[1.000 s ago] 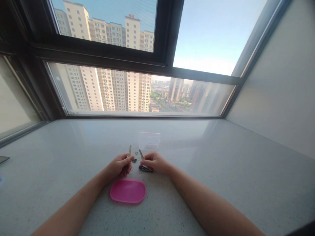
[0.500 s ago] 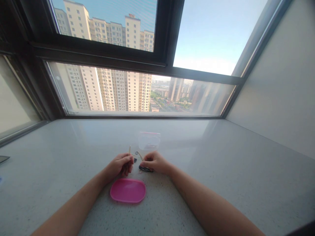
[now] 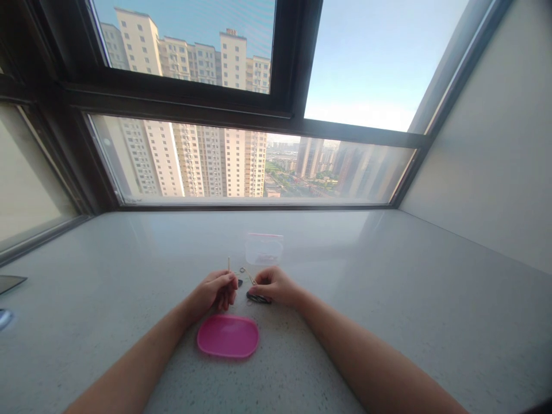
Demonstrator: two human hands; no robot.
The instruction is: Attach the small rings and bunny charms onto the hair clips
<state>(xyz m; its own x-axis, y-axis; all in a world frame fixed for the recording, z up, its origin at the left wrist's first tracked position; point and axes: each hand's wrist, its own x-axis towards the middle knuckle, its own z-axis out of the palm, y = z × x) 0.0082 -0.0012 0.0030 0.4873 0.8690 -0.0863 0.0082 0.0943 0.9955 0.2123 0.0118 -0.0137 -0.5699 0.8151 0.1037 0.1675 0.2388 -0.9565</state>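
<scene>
My left hand (image 3: 215,290) is closed in a pinch on a thin brass key (image 3: 229,264) that stands up above the fingers. My right hand (image 3: 276,284) is closed on a second key (image 3: 249,276) with a small ring at its far end. A dark key fob (image 3: 259,298) lies under the right fingers. A small dark piece (image 3: 240,283) sits between the hands. Just in front of them lies a pink oval lid (image 3: 228,336) on the pale stone sill (image 3: 388,299).
A clear plastic box (image 3: 263,250) with a pink rim stands behind the hands. A dark flat object (image 3: 11,283) and a small round thing (image 3: 4,318) lie at the left edge. The window frame (image 3: 241,118) bounds the far side, a white wall (image 3: 487,149) the right.
The left hand has turned its key edge-on, so it looks thinner. The right hand's key has tilted lower toward the sill. The view has shifted slightly.
</scene>
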